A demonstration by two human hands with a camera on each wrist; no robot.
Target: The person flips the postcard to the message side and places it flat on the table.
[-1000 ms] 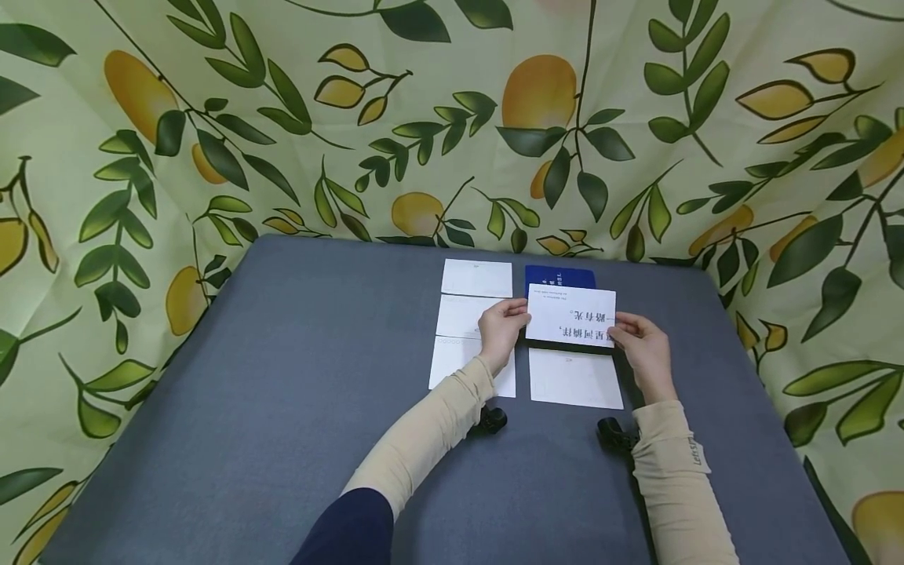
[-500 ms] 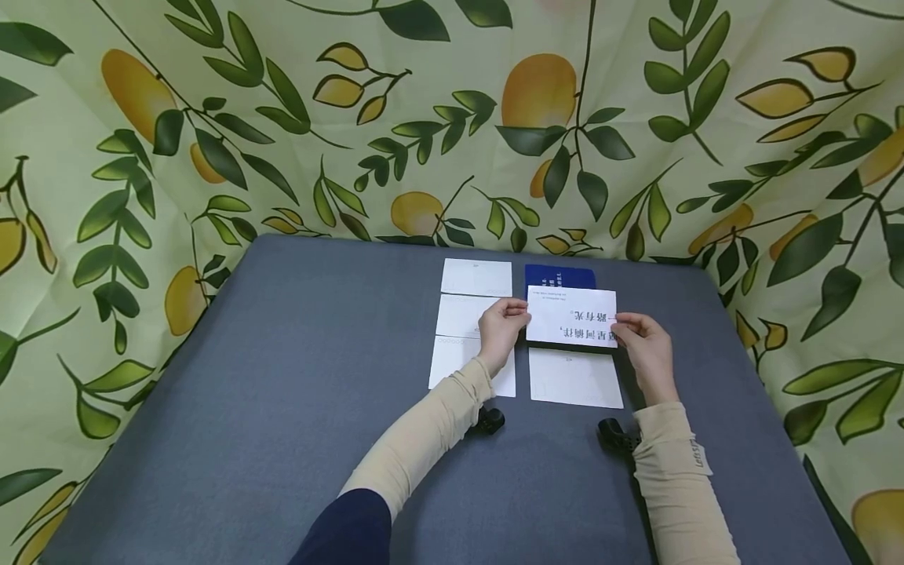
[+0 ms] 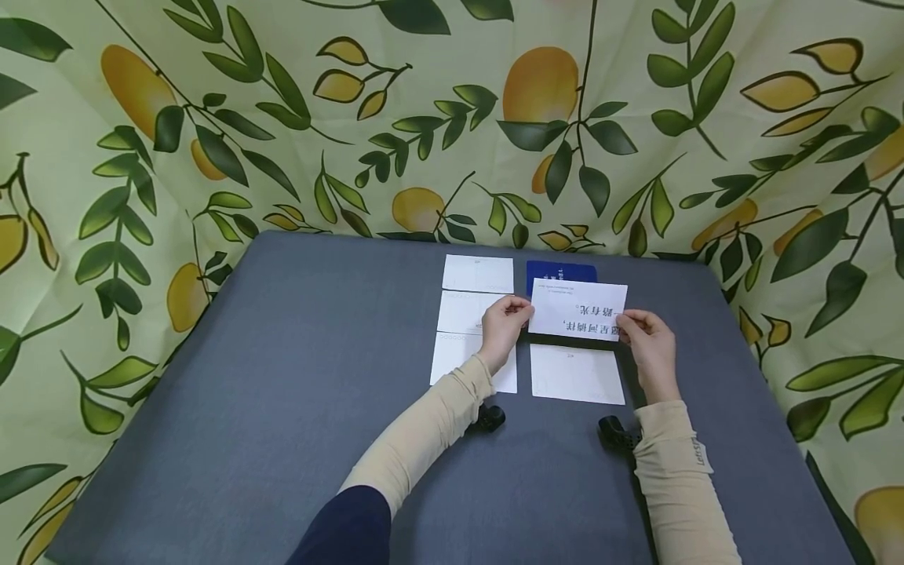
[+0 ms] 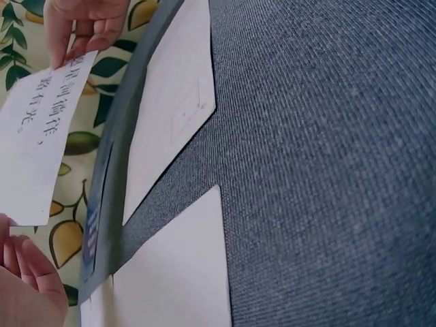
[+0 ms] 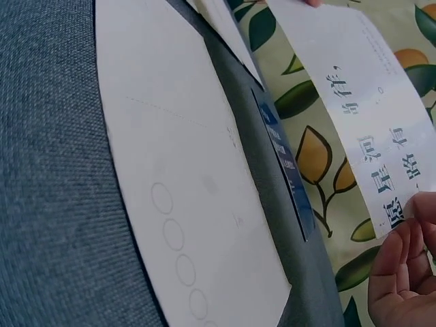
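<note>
Both hands hold a white postcard [image 3: 575,308] printed with large dark Chinese characters, raised above the table. My left hand [image 3: 504,331] pinches its left edge, and my right hand [image 3: 651,357] pinches its right edge between thumb and fingers. From the left wrist view, the postcard [image 4: 30,143] stands tilted against the curtain, its print in sight. Behind it lies a dark blue card [image 3: 563,271], partly covered in the head view. Just in front, a white card [image 3: 575,375] lies flat; the right wrist view shows a row of faint circles on this white card [image 5: 177,150].
Left of the held postcard, white cards lie in a column: a far one [image 3: 478,274], a middle one [image 3: 462,312] and a near one [image 3: 452,357] partly under the left forearm. A patterned curtain [image 3: 282,188] rises behind the blue-grey table [image 3: 282,392].
The postcard has shifted slightly right and turned a little, its right edge moving most, with both hands still pinching it. The flat cards keep their places on the table.
</note>
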